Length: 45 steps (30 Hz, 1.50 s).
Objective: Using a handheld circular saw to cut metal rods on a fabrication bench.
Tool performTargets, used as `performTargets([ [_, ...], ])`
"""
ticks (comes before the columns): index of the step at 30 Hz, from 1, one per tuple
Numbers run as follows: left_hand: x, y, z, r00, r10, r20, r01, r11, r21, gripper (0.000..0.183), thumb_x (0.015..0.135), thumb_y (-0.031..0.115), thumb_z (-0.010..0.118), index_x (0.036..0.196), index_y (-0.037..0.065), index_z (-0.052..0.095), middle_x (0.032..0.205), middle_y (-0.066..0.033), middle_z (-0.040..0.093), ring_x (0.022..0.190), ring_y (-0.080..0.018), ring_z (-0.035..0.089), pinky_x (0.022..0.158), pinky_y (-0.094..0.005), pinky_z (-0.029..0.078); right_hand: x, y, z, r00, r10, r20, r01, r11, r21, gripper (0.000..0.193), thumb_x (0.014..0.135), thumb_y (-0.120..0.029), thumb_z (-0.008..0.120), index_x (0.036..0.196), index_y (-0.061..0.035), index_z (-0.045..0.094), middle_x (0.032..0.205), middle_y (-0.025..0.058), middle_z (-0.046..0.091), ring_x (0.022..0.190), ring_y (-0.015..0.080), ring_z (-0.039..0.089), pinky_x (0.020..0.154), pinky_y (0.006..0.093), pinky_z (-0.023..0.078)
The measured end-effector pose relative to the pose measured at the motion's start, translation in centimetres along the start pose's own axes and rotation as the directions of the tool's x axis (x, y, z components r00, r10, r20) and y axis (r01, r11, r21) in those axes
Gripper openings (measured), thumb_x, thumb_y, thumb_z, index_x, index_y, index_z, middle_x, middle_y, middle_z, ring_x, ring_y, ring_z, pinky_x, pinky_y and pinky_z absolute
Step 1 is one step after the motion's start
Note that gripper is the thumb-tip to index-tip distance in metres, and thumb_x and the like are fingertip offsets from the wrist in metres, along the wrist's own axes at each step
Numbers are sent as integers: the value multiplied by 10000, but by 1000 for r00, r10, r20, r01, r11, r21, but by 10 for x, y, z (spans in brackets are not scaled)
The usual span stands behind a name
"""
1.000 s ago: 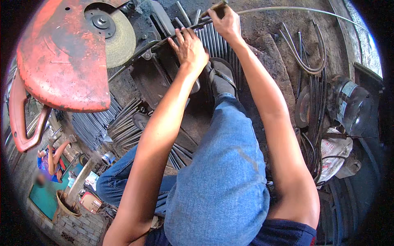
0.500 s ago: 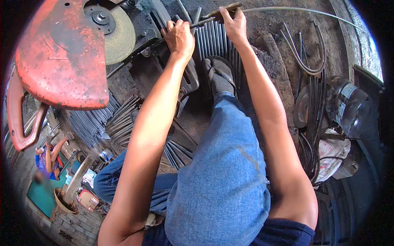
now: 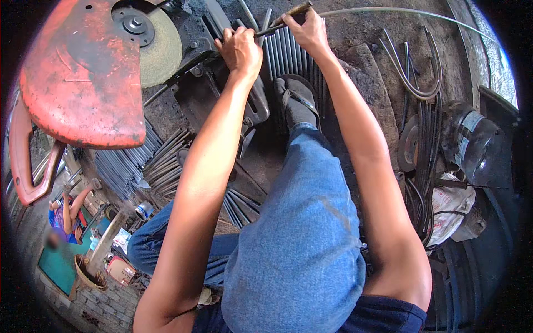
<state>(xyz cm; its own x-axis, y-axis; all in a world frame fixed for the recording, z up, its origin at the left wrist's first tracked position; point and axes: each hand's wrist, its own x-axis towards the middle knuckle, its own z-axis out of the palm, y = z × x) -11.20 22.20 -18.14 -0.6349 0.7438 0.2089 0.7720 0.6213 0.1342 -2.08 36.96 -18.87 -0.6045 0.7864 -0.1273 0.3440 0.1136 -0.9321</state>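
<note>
My left hand (image 3: 242,51) is closed around a thin dark metal rod (image 3: 267,31) beside the cut-off saw's base. To its right, my right hand (image 3: 308,34) grips a short, brown, tube-like piece (image 3: 298,9), whose lower left end meets the rod. Whether the rod goes inside it, I cannot tell. Under both hands lies a row of grey metal rods (image 3: 283,53). My sandalled foot (image 3: 298,100) stands at their near end. The saw's red guard (image 3: 83,83) and its abrasive disc (image 3: 162,53) are left of my left hand.
Bundles of cut rods (image 3: 125,166) lie below the saw. On the right are a bent U-shaped tube (image 3: 436,66), dark hoses (image 3: 425,144), a large clear bottle (image 3: 472,136) and a white sack (image 3: 449,211). Another person (image 3: 69,219) sits far off at lower left.
My right hand has moved left with the brown piece, bringing it up against the rod's end near my left hand. My left hand has hardly shifted.
</note>
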Motion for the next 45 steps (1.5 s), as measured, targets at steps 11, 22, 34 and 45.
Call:
performTargets([
  [11,1,-1,-1,991,-40,131,33,998,57,243,740,98,656,977,98,709,1034,-23,667,1075,-259,522,1003,-565,298,0,8,6,998,-52,21,51,998,21,327,810,-255,712,875,45,600,764,172,659,710,243,641,656,373,504],
  [22,1,-1,-1,989,-41,143,32,997,66,187,766,113,661,943,106,721,998,-17,679,1058,-243,526,971,-492,296,4,34,9,997,-78,2,78,993,-91,359,784,-292,718,918,39,683,855,172,708,812,226,690,753,345,526],
  [34,1,-3,2,998,-17,61,17,1000,-5,120,793,73,604,831,84,718,921,-46,675,1002,-276,545,924,-509,327,4,10,7,1000,-14,16,14,1000,23,260,774,-201,701,833,36,611,735,130,648,671,209,608,644,362,498],
  [45,2,-7,3,998,15,60,-17,1000,25,133,776,90,627,866,110,723,937,-39,679,1004,-255,546,907,-473,329,-8,25,13,993,-34,-113,39,999,38,345,772,-314,739,868,15,691,823,125,711,777,183,677,745,322,520],
])
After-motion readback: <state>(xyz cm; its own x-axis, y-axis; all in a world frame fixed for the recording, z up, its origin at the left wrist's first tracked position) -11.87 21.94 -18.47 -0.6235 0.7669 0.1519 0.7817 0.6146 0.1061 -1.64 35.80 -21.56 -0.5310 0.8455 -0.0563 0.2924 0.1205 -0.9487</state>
